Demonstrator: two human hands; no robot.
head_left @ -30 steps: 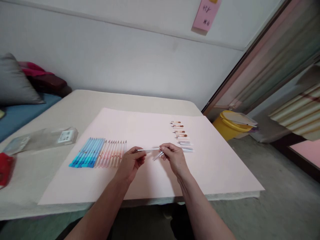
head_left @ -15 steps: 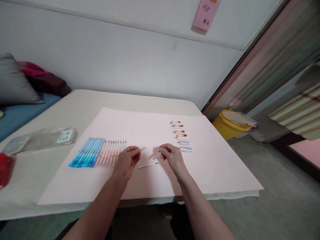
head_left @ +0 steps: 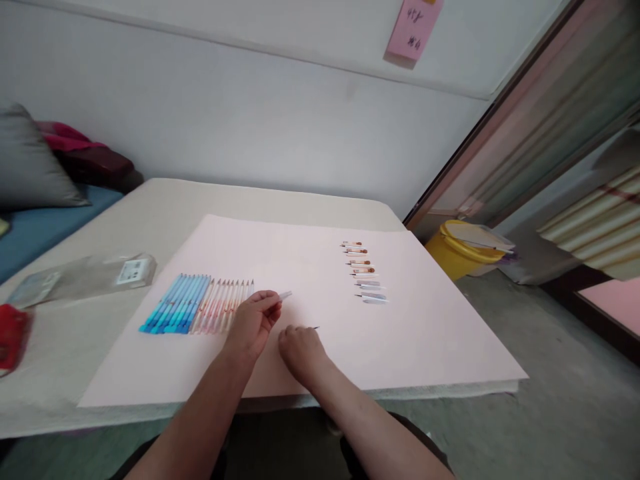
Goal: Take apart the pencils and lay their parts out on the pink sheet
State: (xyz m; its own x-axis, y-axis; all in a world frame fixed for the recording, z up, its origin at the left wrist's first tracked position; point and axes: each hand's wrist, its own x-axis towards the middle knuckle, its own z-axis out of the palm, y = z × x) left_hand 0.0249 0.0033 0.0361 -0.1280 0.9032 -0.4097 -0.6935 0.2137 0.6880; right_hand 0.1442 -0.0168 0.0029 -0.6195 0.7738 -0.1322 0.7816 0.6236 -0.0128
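Observation:
My left hand (head_left: 257,325) pinches a short translucent whitish pen part (head_left: 285,295) between thumb and fingertips, its free end pointing right. Low over the pink sheet, my right hand (head_left: 303,350) has its fingers curled down onto a thin white pen refill. Only the dark tip (head_left: 316,327) of that refill shows beyond the knuckles; my fingertips are hidden. Left of my hands lies a row of blue pens (head_left: 177,303), with pale pinkish pens (head_left: 225,303) beside it. Several pen parts with brown decorations (head_left: 363,263) and greyish clear pieces (head_left: 373,295) are laid out at the right.
A pink sheet (head_left: 430,333) covers much of the cloth-topped table (head_left: 280,203). At the left are a clear plastic bag (head_left: 90,280) and a red object (head_left: 13,337). A yellow bucket (head_left: 457,253) stands on the floor beyond the right edge.
My right hand has moved left and down onto the white refill lying on the sheet. The clear piece it held is no longer visible. My left hand has barely moved.

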